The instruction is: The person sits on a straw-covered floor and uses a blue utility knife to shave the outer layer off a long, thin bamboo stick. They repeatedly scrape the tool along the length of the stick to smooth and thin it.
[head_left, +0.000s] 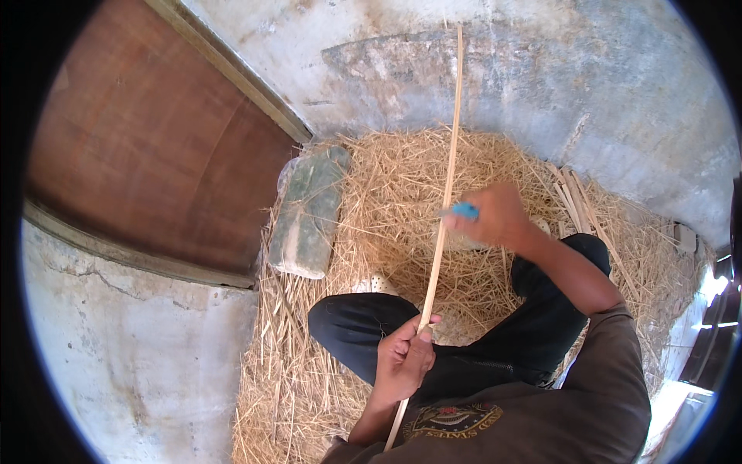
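Observation:
A long, pale bamboo strip (437,267) runs from beside my body up past the straw and in front of the wall. Near my lap my left hand (403,363) is closed round its lower part, thumb on top. Farther up, my right hand (498,218) is closed on a small blue-handled knife (465,210). Its short blade end is at the strip, blurred by motion; whether it touches the strip I cannot tell. My fingers hide most of the handle.
Loose straw and shavings (394,185) cover the floor round my crossed legs. A greenish stone block (308,213) lies at the left, below a brown wooden door (154,131). More strips (576,199) lie at the right, by the stained plaster wall (541,85).

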`<state>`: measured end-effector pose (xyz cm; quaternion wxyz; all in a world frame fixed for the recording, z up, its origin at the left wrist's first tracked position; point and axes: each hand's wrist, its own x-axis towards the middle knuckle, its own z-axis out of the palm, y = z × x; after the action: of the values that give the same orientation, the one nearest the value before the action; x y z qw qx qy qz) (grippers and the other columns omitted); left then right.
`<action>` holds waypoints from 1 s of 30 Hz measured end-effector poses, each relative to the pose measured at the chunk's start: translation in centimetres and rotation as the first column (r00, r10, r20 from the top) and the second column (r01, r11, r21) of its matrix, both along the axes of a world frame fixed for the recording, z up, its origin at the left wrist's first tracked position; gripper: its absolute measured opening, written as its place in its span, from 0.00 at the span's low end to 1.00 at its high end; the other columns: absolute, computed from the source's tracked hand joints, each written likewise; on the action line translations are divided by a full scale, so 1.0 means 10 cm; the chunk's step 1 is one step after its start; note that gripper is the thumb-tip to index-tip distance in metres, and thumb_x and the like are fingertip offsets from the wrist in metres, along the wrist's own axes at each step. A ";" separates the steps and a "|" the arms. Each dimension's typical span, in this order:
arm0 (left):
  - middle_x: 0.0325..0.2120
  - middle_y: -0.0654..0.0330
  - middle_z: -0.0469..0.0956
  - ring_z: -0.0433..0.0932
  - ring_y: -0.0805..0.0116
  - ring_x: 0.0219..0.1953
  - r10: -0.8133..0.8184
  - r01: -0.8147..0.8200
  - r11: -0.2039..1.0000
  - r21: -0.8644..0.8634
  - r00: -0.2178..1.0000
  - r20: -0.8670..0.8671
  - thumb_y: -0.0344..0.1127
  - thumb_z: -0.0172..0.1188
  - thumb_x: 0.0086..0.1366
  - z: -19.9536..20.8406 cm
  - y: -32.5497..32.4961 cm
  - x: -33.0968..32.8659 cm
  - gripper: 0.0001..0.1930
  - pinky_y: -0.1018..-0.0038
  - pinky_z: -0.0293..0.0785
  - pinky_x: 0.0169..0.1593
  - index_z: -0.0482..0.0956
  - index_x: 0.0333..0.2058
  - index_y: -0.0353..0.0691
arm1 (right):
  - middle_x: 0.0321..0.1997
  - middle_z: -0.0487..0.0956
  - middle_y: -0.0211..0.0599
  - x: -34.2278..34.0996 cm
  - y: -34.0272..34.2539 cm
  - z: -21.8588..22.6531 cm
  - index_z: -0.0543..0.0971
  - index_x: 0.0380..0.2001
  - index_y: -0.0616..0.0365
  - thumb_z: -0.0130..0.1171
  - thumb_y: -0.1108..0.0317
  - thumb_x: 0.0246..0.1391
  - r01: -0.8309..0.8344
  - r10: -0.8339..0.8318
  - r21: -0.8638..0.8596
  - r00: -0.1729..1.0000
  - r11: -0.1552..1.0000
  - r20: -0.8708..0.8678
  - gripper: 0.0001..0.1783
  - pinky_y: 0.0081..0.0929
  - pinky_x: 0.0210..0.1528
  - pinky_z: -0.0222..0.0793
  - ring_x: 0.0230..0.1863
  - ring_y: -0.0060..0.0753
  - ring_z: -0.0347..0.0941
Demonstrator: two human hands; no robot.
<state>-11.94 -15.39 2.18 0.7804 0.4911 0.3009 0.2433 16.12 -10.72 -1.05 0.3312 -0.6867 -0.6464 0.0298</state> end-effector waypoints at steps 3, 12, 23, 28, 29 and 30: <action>0.12 0.71 0.59 0.52 0.84 0.13 0.019 -0.009 0.991 -0.136 0.997 0.076 0.33 0.45 0.74 -0.02 0.04 0.00 0.16 0.82 0.51 0.19 0.68 0.54 0.30 | 0.06 0.68 0.35 -0.29 -0.21 0.04 0.73 0.08 0.54 0.59 0.26 0.40 -0.158 0.158 0.020 0.987 0.987 0.018 0.38 0.35 0.14 0.62 0.09 0.38 0.68; 0.13 0.72 0.59 0.52 0.85 0.13 0.014 -0.012 0.995 -0.095 1.000 0.023 0.31 0.44 0.74 -0.02 0.02 -0.02 0.16 0.83 0.51 0.19 0.68 0.55 0.29 | 0.06 0.65 0.32 0.05 0.05 -0.04 0.69 0.07 0.50 0.59 0.27 0.42 0.020 -0.036 0.114 0.989 0.993 0.145 0.37 0.33 0.13 0.59 0.08 0.36 0.66; 0.15 0.75 0.58 0.53 0.89 0.17 -0.041 0.080 0.981 0.175 0.975 -0.220 0.27 0.46 0.72 -0.01 -0.06 -0.25 0.16 0.85 0.48 0.21 0.69 0.56 0.32 | 0.07 0.62 0.30 0.38 0.11 -0.01 0.69 0.10 0.49 0.59 0.27 0.41 -0.081 0.005 0.279 0.965 0.957 0.262 0.35 0.35 0.15 0.59 0.10 0.35 0.63; 0.16 0.75 0.60 0.55 0.89 0.18 -0.075 0.131 0.975 0.181 0.955 -0.287 0.29 0.48 0.71 0.08 -0.15 -0.37 0.16 0.85 0.49 0.21 0.70 0.55 0.33 | 0.08 0.65 0.32 0.83 0.32 0.18 0.72 0.12 0.51 0.58 0.29 0.44 0.246 -0.275 0.138 0.924 0.959 0.264 0.34 0.36 0.18 0.62 0.12 0.38 0.67; 0.16 0.75 0.60 0.55 0.89 0.18 -0.084 0.141 0.975 0.175 0.951 -0.298 0.29 0.49 0.71 0.07 -0.17 -0.40 0.16 0.85 0.49 0.22 0.70 0.55 0.33 | 0.09 0.66 0.33 0.99 0.34 0.22 0.74 0.13 0.52 0.57 0.30 0.45 0.325 -0.344 0.118 0.908 0.938 0.238 0.34 0.37 0.18 0.62 0.13 0.39 0.67; 0.16 0.75 0.61 0.56 0.89 0.19 -0.087 0.148 0.971 0.188 0.951 -0.298 0.29 0.49 0.71 0.07 -0.19 -0.42 0.16 0.85 0.50 0.22 0.70 0.55 0.33 | 0.09 0.67 0.32 1.06 0.35 0.26 0.75 0.14 0.52 0.56 0.29 0.46 0.366 -0.371 0.067 0.897 0.928 0.241 0.35 0.36 0.19 0.63 0.14 0.37 0.68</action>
<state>-16.15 -17.27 2.88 0.6860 0.6171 0.3540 0.1524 26.69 -7.20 1.56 0.2538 -0.7915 -0.5414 -0.1263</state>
